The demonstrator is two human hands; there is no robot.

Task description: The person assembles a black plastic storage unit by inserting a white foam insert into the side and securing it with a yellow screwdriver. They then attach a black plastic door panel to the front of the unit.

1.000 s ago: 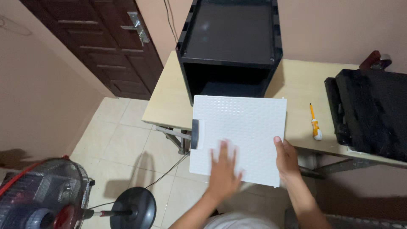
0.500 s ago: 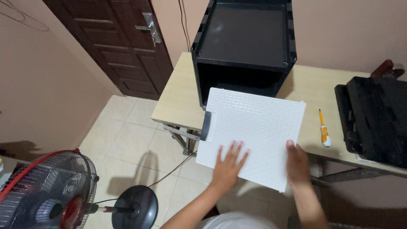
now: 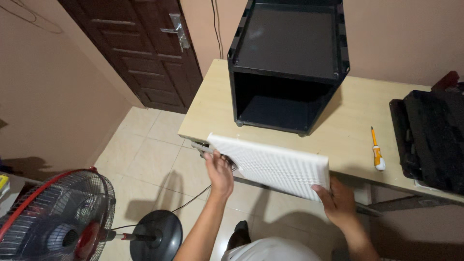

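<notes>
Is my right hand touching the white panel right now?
Touching. The head view shows the right hand gripping the lower right corner of the white panel, fingers wrapped behind its edge.

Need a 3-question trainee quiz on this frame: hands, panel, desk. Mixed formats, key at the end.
1. True or false: both hands grip the white panel.
2. Which lies on the desk right of the black cabinet? A) hammer B) screwdriver C) tape
3. Fill in: on the floor at lower left stands a red ____.

Key
1. True: left hand at the panel's left end, right hand at its lower right corner.
2. B: the screwdriver, yellow and white.
3. fan.
</notes>
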